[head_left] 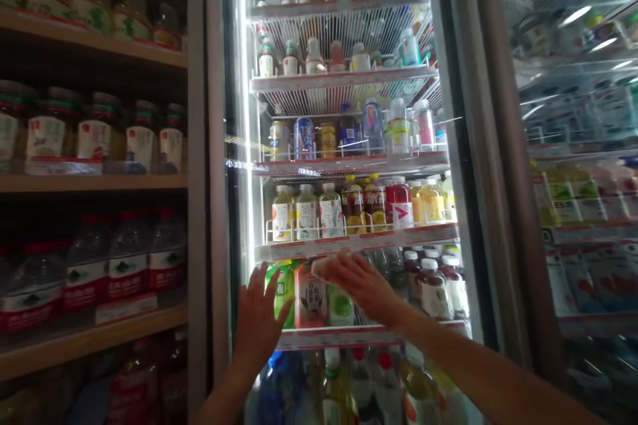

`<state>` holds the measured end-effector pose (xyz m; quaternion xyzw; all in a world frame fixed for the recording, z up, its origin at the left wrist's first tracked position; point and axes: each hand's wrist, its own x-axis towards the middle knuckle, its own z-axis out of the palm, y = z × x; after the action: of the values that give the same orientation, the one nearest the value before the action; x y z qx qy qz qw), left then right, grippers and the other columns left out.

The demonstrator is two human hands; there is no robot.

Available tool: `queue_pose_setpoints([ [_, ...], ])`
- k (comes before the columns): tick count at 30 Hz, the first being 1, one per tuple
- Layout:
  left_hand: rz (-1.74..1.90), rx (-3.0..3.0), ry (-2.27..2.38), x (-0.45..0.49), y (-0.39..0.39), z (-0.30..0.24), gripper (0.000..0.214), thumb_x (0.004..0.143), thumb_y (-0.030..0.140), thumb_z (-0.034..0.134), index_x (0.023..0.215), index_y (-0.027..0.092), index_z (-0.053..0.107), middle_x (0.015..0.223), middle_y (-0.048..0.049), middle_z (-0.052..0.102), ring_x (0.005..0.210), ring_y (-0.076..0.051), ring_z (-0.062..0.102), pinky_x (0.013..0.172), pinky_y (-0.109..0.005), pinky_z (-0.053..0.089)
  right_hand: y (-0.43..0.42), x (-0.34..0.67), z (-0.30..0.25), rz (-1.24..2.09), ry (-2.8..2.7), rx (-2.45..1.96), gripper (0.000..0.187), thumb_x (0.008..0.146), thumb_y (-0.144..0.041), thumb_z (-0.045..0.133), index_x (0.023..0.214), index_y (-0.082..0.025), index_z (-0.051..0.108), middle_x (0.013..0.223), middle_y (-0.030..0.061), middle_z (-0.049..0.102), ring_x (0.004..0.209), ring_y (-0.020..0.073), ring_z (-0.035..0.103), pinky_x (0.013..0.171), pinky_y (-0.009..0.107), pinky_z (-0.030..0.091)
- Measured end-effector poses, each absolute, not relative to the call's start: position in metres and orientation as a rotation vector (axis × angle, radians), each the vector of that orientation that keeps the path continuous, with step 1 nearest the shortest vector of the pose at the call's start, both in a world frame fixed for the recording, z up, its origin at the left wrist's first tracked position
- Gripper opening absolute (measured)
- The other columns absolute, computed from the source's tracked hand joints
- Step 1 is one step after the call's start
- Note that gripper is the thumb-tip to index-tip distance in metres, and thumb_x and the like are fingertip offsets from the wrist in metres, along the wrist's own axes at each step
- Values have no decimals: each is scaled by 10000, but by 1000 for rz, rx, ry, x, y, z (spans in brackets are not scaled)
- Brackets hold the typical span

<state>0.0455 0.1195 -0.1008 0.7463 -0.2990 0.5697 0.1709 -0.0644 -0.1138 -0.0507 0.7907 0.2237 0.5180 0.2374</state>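
Observation:
An open drinks fridge (349, 166) stands before me with lit wire shelves of bottles and cans. My left hand (259, 319) is raised with fingers spread, held in front of a green bottle (285, 289) on the lower shelf and holding nothing. My right hand (359, 282) reaches in from the right, fingers stretched flat over the top of a pink-labelled bottle (310, 299) and a bottle with a green apple label (341, 305). I cannot tell whether it touches or grips them.
A wooden shelf unit (94, 179) at left carries jars and large water bottles (129, 259). The fridge's glass door (573, 146) is swung open at right. Dark-drink bottles (433, 285) stand beside my right hand; more bottles (339, 385) fill the shelf below.

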Motion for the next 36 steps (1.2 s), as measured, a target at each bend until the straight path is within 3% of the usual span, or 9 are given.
queue_pose_setpoints([
  [4, 1594, 2159, -812, 50, 131, -109, 517, 873, 391, 413, 1341, 177, 353, 1454, -151, 289, 1345, -286, 262, 1040, -511, 292, -91, -46, -20, 1727, 328, 2183, 571, 821, -79, 405, 1380, -188, 358, 1438, 51, 359, 1365, 251, 221, 1094, 477, 254],
  [10, 1591, 2193, -754, 60, 160, -130, 520, 851, 380, 447, 1323, 176, 369, 1421, -151, 348, 1330, -290, 290, 1024, -496, 318, -55, -39, -81, 1335, 819, 2120, 568, 841, -111, 402, 1395, -204, 318, 1393, 5, 434, 1313, 187, 325, 1074, 369, 308],
  [17, 1638, 2251, -705, 69, 190, -131, 499, 845, 371, 442, 1280, 131, 397, 1416, -189, 336, 1316, -300, 308, 1013, -491, 327, -18, -8, -47, 1541, 571, 2256, 585, 822, -50, 399, 1387, -182, 333, 1443, 50, 352, 1363, 247, 212, 1098, 462, 224],
  [22, 1714, 2235, -733, 77, 221, -142, 517, 854, 412, 420, 1306, 166, 371, 1389, -162, 384, 1280, -292, 364, 986, -468, 364, 13, -2, -70, 1168, 1033, 2162, 477, 875, -123, 380, 1349, -175, 383, 1362, 23, 459, 1281, 182, 351, 1087, 360, 275],
  [27, 1724, 2176, -663, 74, 248, -128, 499, 867, 421, 392, 1297, 169, 392, 1395, -161, 376, 1284, -290, 359, 1011, -466, 338, 34, 15, -65, 1349, 871, 2222, 504, 870, -106, 375, 1369, -171, 344, 1387, 57, 424, 1300, 233, 321, 1078, 440, 263],
  [30, 1718, 2138, -651, 69, 249, -110, 503, 876, 411, 386, 1313, 162, 365, 1397, -161, 370, 1293, -278, 348, 1025, -460, 325, 31, 15, -70, 1191, 1092, 2092, 448, 890, -152, 378, 1337, -180, 390, 1338, 38, 475, 1251, 199, 383, 1059, 385, 301],
  [33, 1722, 2096, -704, 68, 241, -92, 485, 888, 393, 366, 1319, 171, 352, 1396, -159, 365, 1298, -277, 337, 1024, -471, 324, 22, 14, -51, 1071, 1191, 2005, 437, 879, -151, 400, 1311, -210, 423, 1293, 11, 513, 1233, 179, 404, 1054, 349, 311],
  [36, 1727, 2029, -740, 67, 224, -69, 471, 893, 376, 366, 1320, 180, 346, 1406, -158, 349, 1315, -271, 311, 1037, -472, 309, 14, 15, 7, 1304, 871, 2143, 617, 807, -18, 396, 1372, -260, 339, 1401, 0, 406, 1320, 210, 295, 1089, 413, 246],
])
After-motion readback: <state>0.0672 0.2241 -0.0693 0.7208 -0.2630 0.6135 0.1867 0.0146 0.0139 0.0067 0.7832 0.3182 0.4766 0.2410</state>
